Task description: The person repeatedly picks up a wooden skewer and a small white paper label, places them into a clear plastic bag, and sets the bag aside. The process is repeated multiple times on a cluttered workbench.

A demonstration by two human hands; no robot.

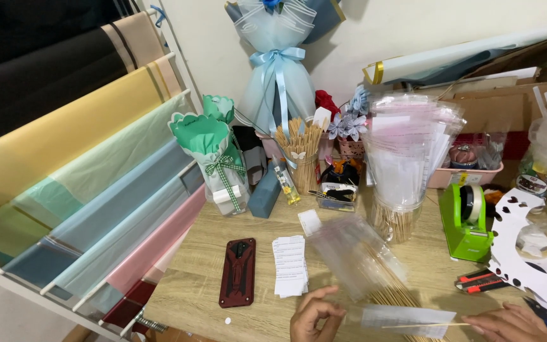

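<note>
My left hand [314,315] is at the bottom edge of the wooden desk [204,253], fingers pinched on the left end of a small clear plastic sleeve [406,318]. My right hand [508,323] grips a thin wooden skewer [435,325] whose tip reaches into that sleeve. Just above them lies a blurred bundle of clear sleeves and skewers [362,256]. A stack of small white paper slips [289,266] rests left of the bundle.
A red and black phone case [238,272] lies on the desk. A green tape dispenser [466,221], a jar of skewers [395,218], wrapped bouquets [216,149], a red utility knife [479,282] and white cut paper [530,253] surround the area. Coloured paper rolls [64,171] hang at left.
</note>
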